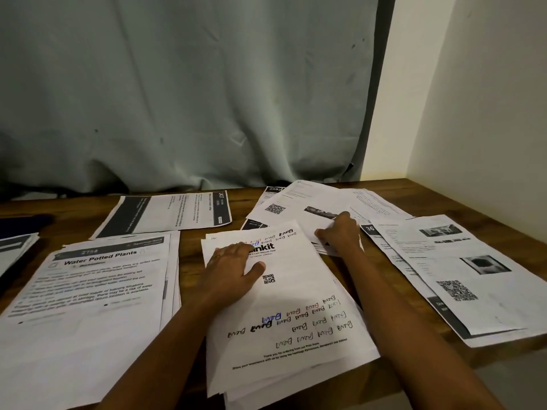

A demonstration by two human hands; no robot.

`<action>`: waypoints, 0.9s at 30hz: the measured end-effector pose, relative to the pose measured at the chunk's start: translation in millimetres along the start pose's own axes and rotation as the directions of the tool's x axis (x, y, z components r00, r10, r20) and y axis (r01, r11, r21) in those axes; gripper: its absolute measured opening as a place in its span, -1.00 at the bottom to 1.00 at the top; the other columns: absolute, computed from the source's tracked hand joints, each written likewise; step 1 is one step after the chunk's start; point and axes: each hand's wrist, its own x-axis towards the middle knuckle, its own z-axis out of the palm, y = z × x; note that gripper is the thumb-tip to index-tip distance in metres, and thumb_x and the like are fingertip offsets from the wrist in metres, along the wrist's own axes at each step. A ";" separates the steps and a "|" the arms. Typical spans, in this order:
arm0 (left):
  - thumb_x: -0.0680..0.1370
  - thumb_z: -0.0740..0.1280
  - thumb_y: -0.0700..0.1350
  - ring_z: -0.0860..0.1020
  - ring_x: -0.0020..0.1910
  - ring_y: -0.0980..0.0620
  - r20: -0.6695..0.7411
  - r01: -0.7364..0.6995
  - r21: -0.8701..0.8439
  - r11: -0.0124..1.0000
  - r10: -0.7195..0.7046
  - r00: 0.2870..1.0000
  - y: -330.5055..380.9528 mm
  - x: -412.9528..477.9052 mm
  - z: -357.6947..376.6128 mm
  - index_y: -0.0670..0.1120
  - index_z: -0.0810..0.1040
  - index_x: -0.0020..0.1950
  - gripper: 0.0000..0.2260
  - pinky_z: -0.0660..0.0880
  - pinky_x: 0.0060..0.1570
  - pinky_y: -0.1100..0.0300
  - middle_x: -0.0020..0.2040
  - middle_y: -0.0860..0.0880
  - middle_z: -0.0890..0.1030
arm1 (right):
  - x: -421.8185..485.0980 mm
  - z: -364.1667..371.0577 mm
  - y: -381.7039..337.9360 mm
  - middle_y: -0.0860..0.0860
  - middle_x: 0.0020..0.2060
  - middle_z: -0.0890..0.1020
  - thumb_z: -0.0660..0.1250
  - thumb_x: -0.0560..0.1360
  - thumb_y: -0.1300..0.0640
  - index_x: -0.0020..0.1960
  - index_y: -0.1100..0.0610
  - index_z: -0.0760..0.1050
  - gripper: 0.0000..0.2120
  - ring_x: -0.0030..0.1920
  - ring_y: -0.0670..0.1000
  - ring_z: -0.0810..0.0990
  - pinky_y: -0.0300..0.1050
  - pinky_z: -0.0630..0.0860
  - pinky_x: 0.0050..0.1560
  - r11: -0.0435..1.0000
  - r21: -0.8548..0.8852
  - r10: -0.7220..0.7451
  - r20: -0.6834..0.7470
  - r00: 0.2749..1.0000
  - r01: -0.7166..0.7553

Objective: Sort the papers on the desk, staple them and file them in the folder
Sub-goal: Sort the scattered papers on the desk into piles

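The central stack of white paper sheets with handwriting and a QR code lies lengthwise from the front edge of the brown wooden desk towards its back edge. Its printed head points back, and its near end overhangs the front edge. The left hand presses flat on it, fingers straight. At the back right corner, the right hand pinches the loose heap of printed white sheets with curled fingers. Which sheet it holds is unclear. A dark thing at the left edge is cut off. A pale green curtain hangs behind, beside a cream wall.
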 end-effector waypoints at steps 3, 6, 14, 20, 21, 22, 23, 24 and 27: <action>0.61 0.12 0.17 0.24 0.44 -0.03 -0.001 0.001 -0.005 1.000 -0.001 1.000 0.6 -1.1 -0.9 -0.01 0.25 0.48 -0.51 0.12 0.47 -0.02 0.47 0.00 0.32 | 1.4 -2.6 -0.7 0.17 0.16 0.54 0.53 0.35 0.10 0.25 0.24 0.32 -0.41 0.13 0.16 0.55 -0.02 0.55 0.09 0.993 0.093 0.073 0.034 0.997 -0.076; 0.61 0.12 0.17 0.24 0.45 -0.04 -0.004 0.005 -0.002 1.000 -0.005 1.000 0.8 -2.2 -0.8 -0.02 0.24 0.48 -0.51 0.13 0.47 -0.01 0.47 -0.01 0.31 | 2.4 -3.4 -0.8 0.18 0.20 0.51 0.52 0.37 0.16 0.26 0.26 0.33 -0.43 0.19 0.19 0.51 -0.02 0.50 0.10 0.984 0.141 0.103 0.038 0.994 -0.108; 0.60 0.13 0.18 0.25 0.44 -0.03 -0.020 0.015 -0.003 1.000 -0.015 1.000 0.3 -3.5 -0.5 -0.01 0.25 0.47 -0.50 0.17 0.43 0.05 0.47 -0.01 0.32 | 3.7 -4.4 4.4 0.21 0.16 0.58 0.34 0.49 0.27 0.20 0.30 0.51 -0.71 0.16 0.18 0.54 -0.12 0.43 -0.01 0.975 0.215 0.067 -0.065 0.996 -0.051; 0.60 0.14 0.17 0.26 0.43 -0.04 -0.029 0.025 -0.027 0.999 -0.026 0.999 -0.2 -5.9 -1.3 0.00 0.28 0.46 -0.52 0.18 0.42 0.04 0.45 -0.01 0.35 | 2.2 -12.2 10.8 0.21 0.21 0.56 0.30 0.49 0.33 0.21 0.30 0.52 -0.71 0.21 0.21 0.51 -0.07 0.46 0.14 0.856 0.508 0.199 -0.144 0.969 -0.100; 0.60 0.15 0.17 0.26 0.43 -0.05 -0.031 0.025 -0.028 0.999 -0.026 0.999 -0.3 -6.3 -1.2 0.00 0.28 0.46 -0.52 0.17 0.42 0.04 0.45 -0.01 0.35 | 0.9 -14.1 11.7 0.21 0.20 0.56 0.31 0.49 0.33 0.21 0.28 0.53 -0.71 0.20 0.21 0.51 -0.04 0.48 0.16 0.824 0.554 0.233 -0.140 0.962 -0.119; 0.60 0.15 0.17 0.26 0.43 -0.05 -0.034 0.024 -0.028 0.999 -0.025 0.999 -0.5 -6.3 -0.5 -0.01 0.28 0.46 -0.52 0.16 0.43 0.04 0.45 -0.01 0.35 | 1.0 -15.3 13.1 0.20 0.20 0.56 0.32 0.48 0.32 0.20 0.26 0.54 -0.70 0.19 0.21 0.52 0.02 0.50 0.19 0.791 0.596 0.267 -0.130 0.955 -0.140; 0.60 0.15 0.16 0.26 0.43 -0.05 -0.038 0.023 -0.027 0.999 -0.024 0.999 -0.7 -6.9 -0.3 -0.01 0.28 0.46 -0.53 0.15 0.43 0.04 0.45 -0.01 0.35 | -1.0 -17.3 13.1 0.18 0.20 0.57 0.33 0.47 0.30 0.20 0.23 0.54 -0.71 0.17 0.20 0.52 0.08 0.52 0.18 0.762 0.627 0.293 -0.112 0.950 -0.161; 0.60 0.15 0.16 0.26 0.43 -0.05 -0.046 0.021 -0.029 0.999 -0.022 0.999 -0.9 -7.5 0.0 0.00 0.29 0.46 -0.53 0.14 0.43 0.04 0.44 -0.01 0.35 | -2.7 -18.8 13.5 0.17 0.19 0.57 0.33 0.47 0.29 0.20 0.22 0.54 -0.71 0.16 0.19 0.53 0.11 0.53 0.16 0.741 0.648 0.304 -0.092 0.948 -0.175; 0.59 0.15 0.16 0.30 0.41 -0.04 -0.070 0.023 -0.039 0.999 -0.025 0.997 -1.4 -8.3 1.9 0.00 0.32 0.44 -0.54 0.16 0.41 0.04 0.43 0.00 0.38 | -12.4 -28.5 11.4 0.14 0.19 0.57 0.33 0.48 0.27 0.21 0.21 0.54 -0.70 0.14 0.16 0.53 0.06 0.53 0.15 0.692 0.702 0.292 -0.061 0.954 -0.167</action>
